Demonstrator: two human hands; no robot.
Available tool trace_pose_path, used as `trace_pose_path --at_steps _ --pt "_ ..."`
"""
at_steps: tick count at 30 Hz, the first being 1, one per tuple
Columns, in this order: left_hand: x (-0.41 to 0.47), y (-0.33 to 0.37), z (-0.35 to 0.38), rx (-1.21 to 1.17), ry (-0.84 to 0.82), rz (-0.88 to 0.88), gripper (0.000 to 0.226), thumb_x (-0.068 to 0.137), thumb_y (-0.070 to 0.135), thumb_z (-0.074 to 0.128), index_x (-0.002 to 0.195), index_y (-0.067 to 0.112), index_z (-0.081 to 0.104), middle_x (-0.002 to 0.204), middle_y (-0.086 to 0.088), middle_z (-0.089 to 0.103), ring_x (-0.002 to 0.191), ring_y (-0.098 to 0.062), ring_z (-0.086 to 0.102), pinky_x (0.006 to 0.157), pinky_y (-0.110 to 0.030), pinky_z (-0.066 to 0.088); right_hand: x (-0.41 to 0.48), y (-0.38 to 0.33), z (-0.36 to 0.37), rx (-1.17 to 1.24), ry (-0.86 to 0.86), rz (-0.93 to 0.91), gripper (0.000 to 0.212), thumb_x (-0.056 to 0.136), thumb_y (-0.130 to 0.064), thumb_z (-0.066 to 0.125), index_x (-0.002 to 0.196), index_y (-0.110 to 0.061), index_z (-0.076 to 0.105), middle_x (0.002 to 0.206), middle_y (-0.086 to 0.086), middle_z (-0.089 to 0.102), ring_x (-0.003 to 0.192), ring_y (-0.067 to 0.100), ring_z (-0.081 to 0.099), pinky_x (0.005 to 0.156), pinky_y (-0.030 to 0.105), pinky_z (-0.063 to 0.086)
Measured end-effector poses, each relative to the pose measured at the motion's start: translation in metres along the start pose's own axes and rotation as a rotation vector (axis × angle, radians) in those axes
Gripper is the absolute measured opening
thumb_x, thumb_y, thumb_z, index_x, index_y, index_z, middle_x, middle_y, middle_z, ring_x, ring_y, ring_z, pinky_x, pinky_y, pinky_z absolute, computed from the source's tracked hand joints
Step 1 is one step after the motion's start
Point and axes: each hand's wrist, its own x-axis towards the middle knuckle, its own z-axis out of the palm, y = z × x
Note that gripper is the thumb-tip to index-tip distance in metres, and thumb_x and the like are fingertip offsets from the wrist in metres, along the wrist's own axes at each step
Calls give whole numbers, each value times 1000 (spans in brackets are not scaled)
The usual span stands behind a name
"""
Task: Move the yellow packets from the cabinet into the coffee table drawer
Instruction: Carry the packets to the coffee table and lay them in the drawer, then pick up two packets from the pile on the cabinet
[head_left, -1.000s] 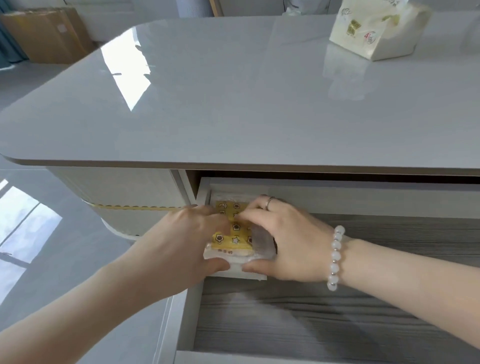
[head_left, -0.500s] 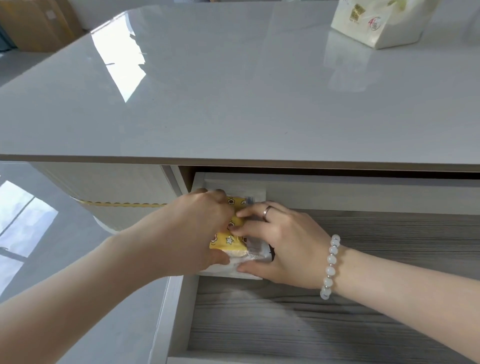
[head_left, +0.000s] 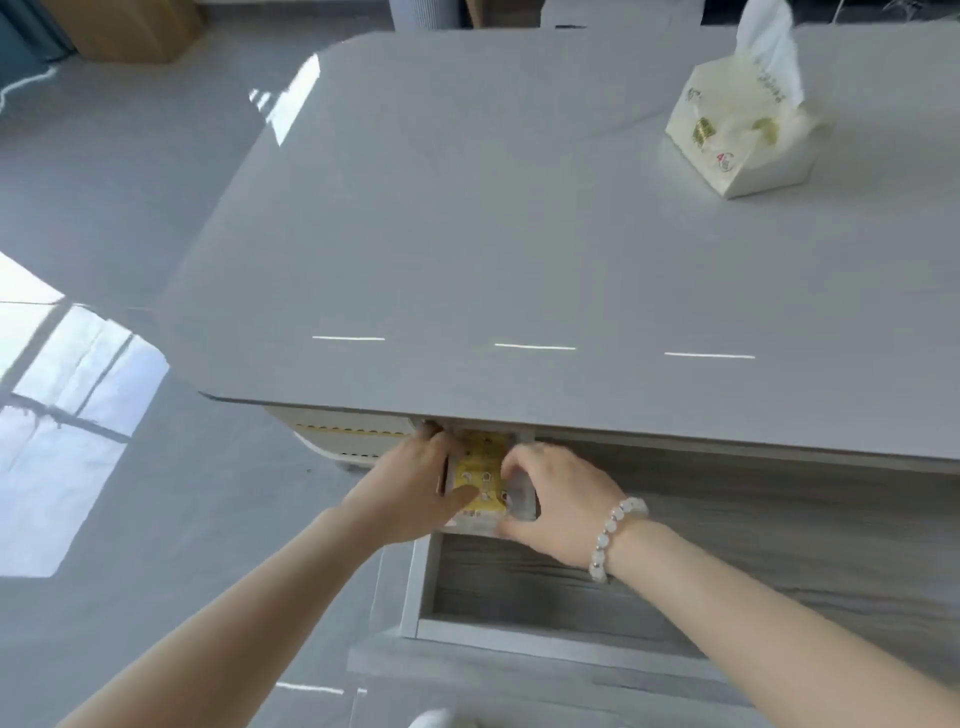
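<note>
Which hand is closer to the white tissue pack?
Right. The right hand is left of the white soft tissue pack and well in front of it; the left hand is farther left.

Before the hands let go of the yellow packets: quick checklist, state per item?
1. Drawer open: ok.
2. Yellow packets inside the drawer, back left corner: ok.
3. Left hand and right hand both grip the packets: ok.
4. Packets flat on the drawer floor: cannot tell, hands cover the edges.
5. Room beside them: ok, wood floor shows to the right.
6. Stack low enough for the drawer to shut: cannot tell.
</note>
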Motion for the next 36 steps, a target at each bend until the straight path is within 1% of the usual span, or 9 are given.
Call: trace_pose_path --at_steps 2,5,10,12,17,20,22,27,36 --pt "-21 8 -26 24 -106 -46 43 92 39 54 129 16 49 128 -1 47 116 -20 51 96 -28 41 -18 -18 -33 -37 -39 16 37 88 -41 59 120 -23 54 122 -5 55 113 14 52 87 28 47" --pt "-61 27 -94 -21 -123 -142 48 95 40 51 135 15 43 133 -1 45 113 -21 53 98 -32 41 -48 -49 -121 -73 64 135 26 92 -33 54 115 -22 58 119 -3 58 107 16 56 84 27 47" --pt "-138 80 -267 33 12 -212 47 96 43 46 135 17 42 133 -3 47 115 -22 53 100 -32 38 -103 -124 -316 -239 135 251 21 94 -28 48 112 -21 58 115 -2 61 103 18 58 80 27 47" --pt "-159 94 -345 89 105 -220 46 96 42 46 135 18 43 134 -3 46 118 -23 51 100 -33 38 -120 -167 -386 -301 160 228 22 94 -24 44 109 -20 59 113 -1 62 102 20 59 86 29 44" --pt "-214 127 -470 175 255 -285 40 96 41 47 129 18 52 129 -3 51 118 -24 50 98 -34 41 -154 -263 -482 -446 233 120 31 95 -24 44 121 -16 58 126 2 55 113 23 56 83 30 44" --pt "-257 134 -508 229 315 -338 46 95 42 47 134 17 45 133 -3 51 126 -23 43 101 -33 38 -164 -320 -496 -496 279 5 36 94 -22 44 127 -15 55 132 4 50 121 23 49 89 32 45" --pt "-291 128 -522 230 388 -407 47 96 43 46 136 18 43 136 -3 49 129 -23 40 102 -34 36 -167 -357 -494 -550 317 -114 36 94 -21 43 128 -15 53 132 5 48 125 22 43 92 32 40" --pt "-385 104 -538 214 631 -571 47 97 43 42 137 19 42 135 -4 46 124 -25 43 94 -37 39 -163 -450 -476 -644 495 -427 41 94 -32 42 131 -15 49 138 7 44 127 23 39 99 34 34" --pt "-557 8 -506 210 798 -1031 47 97 45 38 131 13 46 129 -8 47 120 -26 43 93 -37 38 -170 -648 -364 -646 466 -884 43 93 -34 44 130 -12 46 135 7 47 125 23 41 96 35 36"
